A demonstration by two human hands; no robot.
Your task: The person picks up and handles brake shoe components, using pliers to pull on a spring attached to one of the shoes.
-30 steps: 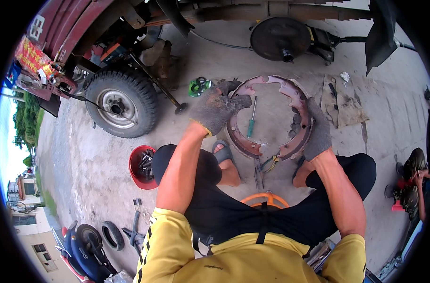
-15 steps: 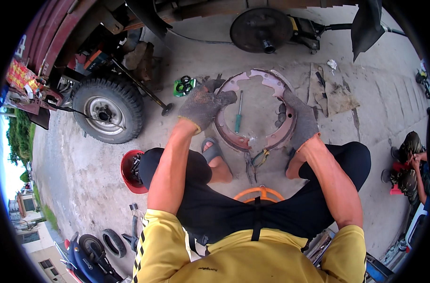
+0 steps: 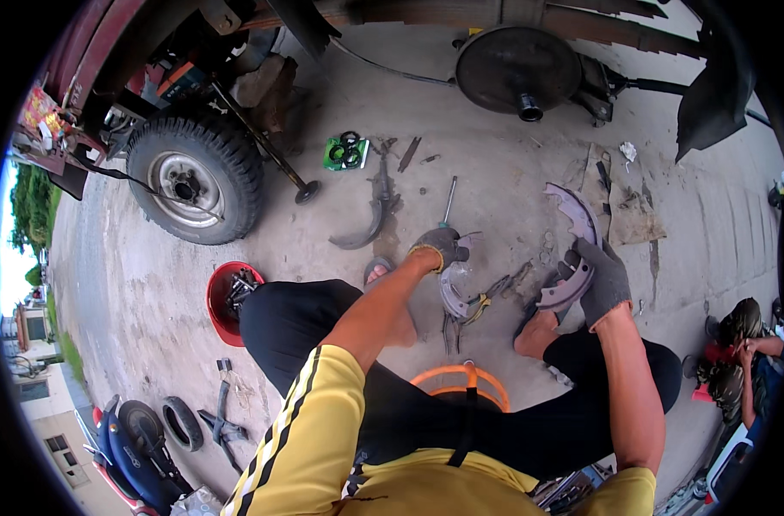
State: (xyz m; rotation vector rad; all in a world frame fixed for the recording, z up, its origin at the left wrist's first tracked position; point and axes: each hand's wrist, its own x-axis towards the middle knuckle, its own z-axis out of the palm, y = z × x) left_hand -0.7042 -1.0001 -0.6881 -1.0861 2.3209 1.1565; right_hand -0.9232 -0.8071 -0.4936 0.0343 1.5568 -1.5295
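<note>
A grey work glove covers each hand. My right hand (image 3: 603, 279) grips a curved brake shoe (image 3: 574, 206), a pinkish-grey arc with holes, above the ground by my right foot. My left hand (image 3: 443, 248) is closed on a second brake shoe (image 3: 451, 297), turned partly edge-on, and the glove hides its middle. Just beyond that glove a screwdriver (image 3: 449, 203) lies on the concrete, its green handle partly covered. Pliers (image 3: 485, 301) with yellow on the handles lie between my feet. A dark curved shoe-like part (image 3: 370, 225) rests farther left.
A truck wheel (image 3: 190, 189) and a metal prop (image 3: 271, 150) stand at far left. A round axle housing (image 3: 518, 73) hangs ahead. Bearing rings lie on a green packet (image 3: 346, 151). Beside my left knee is a red bowl (image 3: 222, 305) of metal parts; another person (image 3: 740, 344) sits at right.
The ring that both hands held is now two separate shoes. My right hand has moved right and slightly down with one; my left has come down and right with the other.
</note>
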